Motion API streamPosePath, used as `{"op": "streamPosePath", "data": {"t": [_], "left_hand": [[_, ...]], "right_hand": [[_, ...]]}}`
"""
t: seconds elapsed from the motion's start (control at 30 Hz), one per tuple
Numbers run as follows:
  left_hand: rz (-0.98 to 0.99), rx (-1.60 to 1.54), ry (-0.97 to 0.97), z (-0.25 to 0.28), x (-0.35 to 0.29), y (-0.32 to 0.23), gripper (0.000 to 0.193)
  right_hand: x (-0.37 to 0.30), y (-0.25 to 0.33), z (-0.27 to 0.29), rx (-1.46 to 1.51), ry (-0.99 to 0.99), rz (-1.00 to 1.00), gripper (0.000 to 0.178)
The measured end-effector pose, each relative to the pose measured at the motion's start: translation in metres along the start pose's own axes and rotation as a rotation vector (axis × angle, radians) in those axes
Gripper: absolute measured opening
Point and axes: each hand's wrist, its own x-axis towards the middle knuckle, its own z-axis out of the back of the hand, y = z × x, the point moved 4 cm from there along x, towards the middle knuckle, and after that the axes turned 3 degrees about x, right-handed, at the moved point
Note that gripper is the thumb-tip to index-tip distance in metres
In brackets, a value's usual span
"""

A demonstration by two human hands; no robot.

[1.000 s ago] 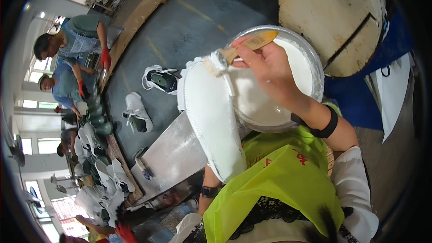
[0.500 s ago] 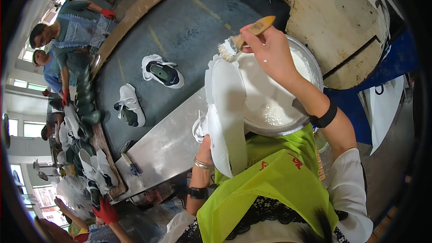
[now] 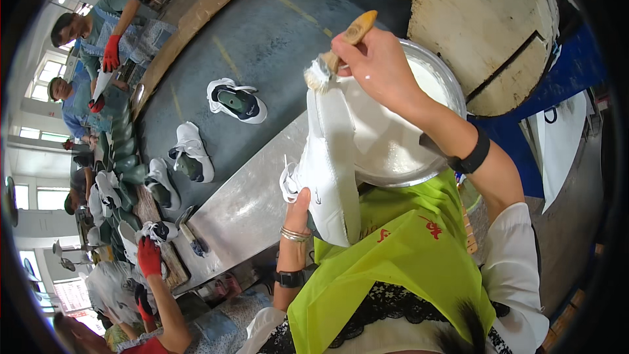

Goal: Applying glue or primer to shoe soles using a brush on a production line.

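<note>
My left hand (image 3: 299,215) grips a white sneaker (image 3: 333,164) from its left side. The sneaker is tipped so its pale sole faces right, with laces hanging on the left. In my right hand (image 3: 386,69) is a wooden-handled paintbrush (image 3: 358,29), pinched between thumb and fingers. White paste coats its bristles, which touch the far end of the sneaker. Beneath my right forearm and beside the sole stands a round metal basin (image 3: 457,85) containing a milky white liquid (image 3: 386,141). Part of the basin is hidden by my arm and the sneaker.
A dark conveyor belt (image 3: 262,33) carries several white sneakers (image 3: 238,101) beyond a metal ledge (image 3: 242,190). A brush-like tool (image 3: 194,240) lies on the ledge. Co-workers in red gloves (image 3: 149,257) handle shoes at the left. A cream-coloured machine cover (image 3: 472,26) borders the far right.
The brush has shifted slightly left and away from me along the sneaker's tip. The sneaker has tilted a little. Another sneaker now stands on the belt near the co-worker's red glove at lower left.
</note>
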Motion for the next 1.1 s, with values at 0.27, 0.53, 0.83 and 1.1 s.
{"op": "streamPosePath", "data": {"t": [0.27,0.53,0.83,1.1], "left_hand": [[-0.023,-0.010,-0.043,-0.005,-0.001,-0.015,0.067],[-0.198,0.122,-0.049,-0.016,0.004,-0.022,0.071],[-0.137,0.099,-0.066,-0.019,0.005,-0.027,0.079],[-0.160,0.159,-0.050,-0.014,0.009,-0.026,0.087]], "right_hand": [[-0.052,0.022,0.002,0.034,0.246,-0.163,0.027],[-0.034,0.035,0.007,-0.157,0.130,0.128,0.027],[-0.040,0.037,0.012,-0.197,0.250,0.086,0.030],[-0.054,0.040,0.006,-0.339,0.382,-0.011,0.031]]}}
